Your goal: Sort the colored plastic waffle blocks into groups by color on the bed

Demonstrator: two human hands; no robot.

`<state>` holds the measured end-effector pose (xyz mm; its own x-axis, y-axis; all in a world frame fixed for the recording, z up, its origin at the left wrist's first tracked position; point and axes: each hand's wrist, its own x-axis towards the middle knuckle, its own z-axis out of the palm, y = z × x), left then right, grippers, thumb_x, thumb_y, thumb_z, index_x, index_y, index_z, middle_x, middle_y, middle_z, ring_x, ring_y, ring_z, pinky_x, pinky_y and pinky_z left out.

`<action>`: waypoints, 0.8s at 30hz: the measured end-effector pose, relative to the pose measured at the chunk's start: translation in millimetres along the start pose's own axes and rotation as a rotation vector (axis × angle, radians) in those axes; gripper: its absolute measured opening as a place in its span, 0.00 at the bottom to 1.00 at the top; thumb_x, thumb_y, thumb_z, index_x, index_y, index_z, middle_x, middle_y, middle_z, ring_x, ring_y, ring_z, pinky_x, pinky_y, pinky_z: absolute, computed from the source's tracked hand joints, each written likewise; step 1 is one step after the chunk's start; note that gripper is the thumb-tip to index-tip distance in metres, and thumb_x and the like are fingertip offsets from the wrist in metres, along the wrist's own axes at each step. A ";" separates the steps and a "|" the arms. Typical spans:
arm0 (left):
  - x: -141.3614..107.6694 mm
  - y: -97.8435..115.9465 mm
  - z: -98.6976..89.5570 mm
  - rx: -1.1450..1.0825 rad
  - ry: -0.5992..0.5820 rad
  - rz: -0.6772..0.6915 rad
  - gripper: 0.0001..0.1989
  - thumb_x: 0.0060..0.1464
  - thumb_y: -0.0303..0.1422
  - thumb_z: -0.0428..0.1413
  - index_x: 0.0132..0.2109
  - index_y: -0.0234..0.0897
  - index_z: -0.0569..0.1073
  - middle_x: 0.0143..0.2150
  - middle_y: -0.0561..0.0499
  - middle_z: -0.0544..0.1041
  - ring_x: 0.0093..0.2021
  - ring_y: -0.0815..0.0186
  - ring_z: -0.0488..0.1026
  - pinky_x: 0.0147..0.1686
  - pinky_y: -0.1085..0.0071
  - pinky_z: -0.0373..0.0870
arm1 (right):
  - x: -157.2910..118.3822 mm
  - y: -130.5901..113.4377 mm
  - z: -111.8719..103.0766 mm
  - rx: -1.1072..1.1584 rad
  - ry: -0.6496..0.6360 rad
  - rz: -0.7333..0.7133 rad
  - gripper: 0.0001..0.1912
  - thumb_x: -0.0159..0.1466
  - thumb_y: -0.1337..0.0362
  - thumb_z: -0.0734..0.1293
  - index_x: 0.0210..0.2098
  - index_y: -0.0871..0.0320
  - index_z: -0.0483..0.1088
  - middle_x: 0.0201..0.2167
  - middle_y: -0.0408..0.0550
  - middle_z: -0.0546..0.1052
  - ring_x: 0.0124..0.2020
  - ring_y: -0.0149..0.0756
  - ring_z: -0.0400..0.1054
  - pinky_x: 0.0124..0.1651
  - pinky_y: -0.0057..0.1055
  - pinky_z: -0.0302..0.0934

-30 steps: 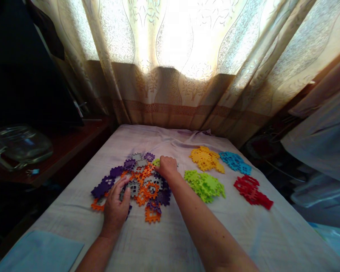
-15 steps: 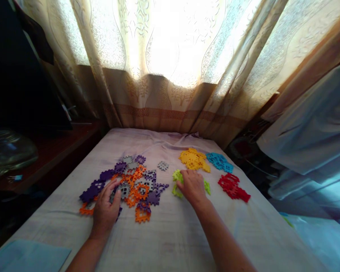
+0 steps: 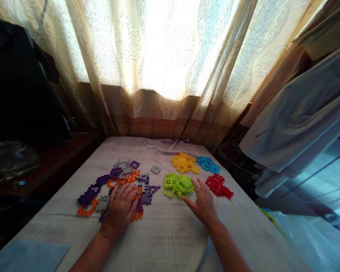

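Lone piece [image 3: 155,169] on cloth [image 3: 164,234], between left heap [image 3: 146,197] and right heaps [image 3: 178,184]

Pale cloth [image 3: 170,238] on top, kinda wrinkled. Around the green pile [image 3: 178,185]: yellow pile [image 3: 183,163] behind, blue pile [image 3: 207,164] back-right, red pile [image 3: 217,185] right, grey piece [image 3: 155,169] back-left, mixed pile [image 3: 102,203] (the biggest!) left, light-blue sheet [image 3: 31,255] way front-left.

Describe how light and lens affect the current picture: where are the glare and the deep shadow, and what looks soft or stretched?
In the head view, backlight washes out the middle of the curtain; in the head view, the dark panel sinks to near black; also in the head view, the glass jug looks soft, and hanging cloth seems stretched.
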<state>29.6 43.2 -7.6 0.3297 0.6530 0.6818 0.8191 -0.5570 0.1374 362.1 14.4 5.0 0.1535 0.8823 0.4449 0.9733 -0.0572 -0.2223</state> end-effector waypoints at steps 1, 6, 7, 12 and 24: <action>5.0 9.0 3.7 -0.003 -0.068 0.016 0.19 0.57 0.37 0.53 0.56 0.44 0.71 0.57 0.45 0.75 0.61 0.54 0.67 0.65 0.48 0.49 | -1.7 5.3 2.1 0.007 -0.020 0.011 0.39 0.55 0.52 0.70 0.62 0.59 0.60 0.64 0.61 0.61 0.64 0.52 0.55 0.62 0.47 0.53; 40.1 45.5 28.8 -0.012 -0.462 0.022 0.32 0.53 0.45 0.56 0.64 0.44 0.64 0.67 0.42 0.62 0.68 0.49 0.56 0.65 0.42 0.45 | -6.6 23.2 19.0 0.095 -0.042 0.042 0.42 0.56 0.51 0.69 0.64 0.60 0.55 0.67 0.63 0.56 0.67 0.51 0.51 0.64 0.46 0.52; 47.1 48.5 33.3 -0.001 -0.540 0.013 0.32 0.54 0.45 0.56 0.65 0.45 0.63 0.68 0.43 0.61 0.68 0.49 0.55 0.65 0.41 0.44 | -7.8 25.5 23.2 0.111 -0.026 0.051 0.41 0.56 0.51 0.69 0.64 0.60 0.55 0.67 0.63 0.56 0.67 0.51 0.51 0.64 0.46 0.52; 67.8 41.2 42.2 0.101 -0.708 -0.058 0.25 0.61 0.43 0.47 0.63 0.46 0.65 0.67 0.45 0.63 0.68 0.50 0.55 0.64 0.38 0.43 | -13.5 32.4 38.9 0.186 0.035 0.036 0.42 0.55 0.49 0.69 0.63 0.61 0.56 0.66 0.64 0.57 0.66 0.53 0.52 0.64 0.48 0.52; 100.0 39.9 31.9 0.201 -0.757 -0.102 0.27 0.59 0.40 0.49 0.64 0.41 0.62 0.69 0.42 0.60 0.69 0.50 0.53 0.65 0.41 0.37 | -16.6 22.9 36.1 0.182 0.011 0.005 0.44 0.54 0.47 0.69 0.65 0.58 0.56 0.66 0.62 0.56 0.67 0.57 0.49 0.64 0.54 0.47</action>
<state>110.2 102.7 43.1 0.4193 0.9078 -0.0113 0.9078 -0.4194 -0.0092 375.7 15.3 -38.8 0.1608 0.8771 0.4526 0.9256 0.0251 -0.3776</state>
